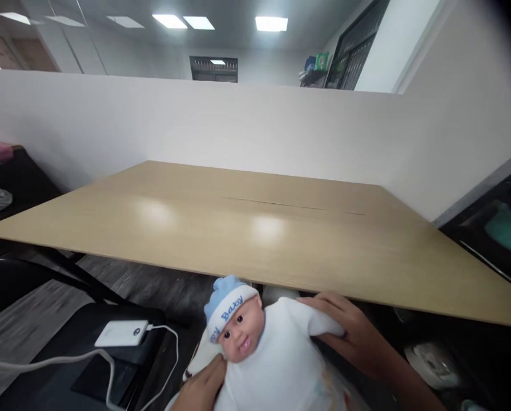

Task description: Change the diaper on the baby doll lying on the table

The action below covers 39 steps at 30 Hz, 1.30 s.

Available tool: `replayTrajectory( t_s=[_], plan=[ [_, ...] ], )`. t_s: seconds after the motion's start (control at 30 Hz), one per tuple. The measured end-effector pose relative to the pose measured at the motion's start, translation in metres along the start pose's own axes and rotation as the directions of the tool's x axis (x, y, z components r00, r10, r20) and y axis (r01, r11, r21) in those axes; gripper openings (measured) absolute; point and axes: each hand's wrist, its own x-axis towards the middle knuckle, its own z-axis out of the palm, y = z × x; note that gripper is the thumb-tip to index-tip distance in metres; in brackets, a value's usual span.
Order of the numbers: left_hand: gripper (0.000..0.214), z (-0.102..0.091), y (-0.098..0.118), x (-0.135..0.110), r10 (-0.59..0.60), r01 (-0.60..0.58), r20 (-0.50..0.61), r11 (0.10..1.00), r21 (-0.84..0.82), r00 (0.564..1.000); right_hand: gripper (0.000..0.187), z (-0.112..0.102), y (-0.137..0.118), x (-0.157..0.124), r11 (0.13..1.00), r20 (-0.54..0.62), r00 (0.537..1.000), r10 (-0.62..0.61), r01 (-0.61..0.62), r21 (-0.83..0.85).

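Note:
A baby doll (246,331) lies tilted on its back below the table's front edge, face up. It wears a blue and white knit hat (229,305) with "Baby" lettering and a white top (285,357) with a faint print low down. My right hand (345,328) closes around the doll's sleeve on the right, fingers on top and thumb beneath. At the doll's other shoulder, my left hand (204,385) has its fingers bent together against the white cloth; the frame's bottom edge cuts it off. The doll's lower body is out of view.
A wooden table (195,228) spans the middle, against a white partition (238,125). At left, a black chair (58,371) bears a white power bank (121,333) with a white cable (176,342). Dim objects sit under the table at right.

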Motion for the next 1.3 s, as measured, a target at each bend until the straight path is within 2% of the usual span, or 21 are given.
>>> replayTrajectory(
  t_s=[0.1,0.2,0.3,0.37,0.47,0.6,0.73,0.83,0.93,1.0,1.07,1.13,1.23,1.3],
  plan=[
    [0.038,-0.007,-0.004,-0.009,-0.02,0.021,-0.016,0.999,0.035,1.0,0.049,0.04,-0.004,-0.004,0.998,-0.011,1.0,0.012,-0.012,0.058],
    [0.03,-0.006,-0.007,-0.006,-0.024,0.025,-0.032,0.998,0.056,0.999,0.046,0.074,0.011,0.003,0.986,-0.016,0.999,0.04,-0.037,0.16],
    [0.031,-0.001,-0.011,0.003,-0.017,0.02,-0.047,0.997,0.069,0.999,0.046,0.097,0.036,0.009,0.989,0.044,0.996,0.077,-0.082,0.124],
    [0.032,0.002,-0.015,0.009,-0.016,0.021,-0.056,0.997,0.075,0.998,0.048,0.104,0.05,0.007,0.99,0.084,0.99,0.11,-0.117,0.079],
    [0.03,0.006,-0.02,0.017,-0.02,0.026,-0.07,0.996,0.086,0.997,0.045,0.105,0.054,-0.002,0.985,0.056,0.99,0.133,-0.138,0.101],
    [0.026,0.008,-0.021,0.017,-0.012,0.022,-0.086,0.994,0.106,0.996,0.031,0.095,0.033,-0.024,0.968,-0.041,0.98,0.197,-0.188,0.165],
    [0.034,0.006,-0.022,-0.003,0.021,-0.01,-0.084,0.991,0.132,0.996,0.027,0.095,0.014,-0.043,0.945,-0.002,0.975,0.223,-0.216,0.247],
    [0.045,0.004,-0.023,-0.025,0.043,-0.031,-0.073,0.987,0.155,0.996,0.03,0.105,0.011,-0.049,0.946,-0.084,0.969,0.231,-0.203,0.254],
    [0.061,0.003,-0.009,-0.033,0.094,-0.089,-0.02,0.982,0.166,0.995,0.036,0.114,0.018,-0.047,0.95,-0.139,0.964,0.226,-0.187,0.252],
    [0.055,0.006,0.01,-0.025,0.167,-0.176,0.078,0.976,0.125,0.983,0.037,0.117,0.028,-0.045,0.954,-0.151,0.964,0.22,-0.179,0.242],
    [0.042,0.012,0.031,-0.008,0.238,-0.251,0.19,0.967,0.046,0.952,0.035,0.118,0.043,-0.042,0.955,-0.185,0.956,0.23,-0.185,0.23],
    [0.04,0.022,0.045,0.01,0.294,-0.305,0.276,0.952,-0.002,0.915,0.034,0.118,0.058,-0.04,0.947,-0.242,0.931,0.274,-0.217,0.238],
    [0.044,0.038,0.046,0.03,0.341,-0.371,0.342,0.928,0.025,0.876,0.043,0.117,0.069,-0.039,0.917,-0.328,0.869,0.37,-0.286,0.278],
    [0.041,0.047,0.04,0.035,0.335,-0.373,0.341,0.927,0.051,0.878,0.04,0.114,0.059,-0.039,0.918,-0.35,0.859,0.372,-0.287,0.273]
  ],
)
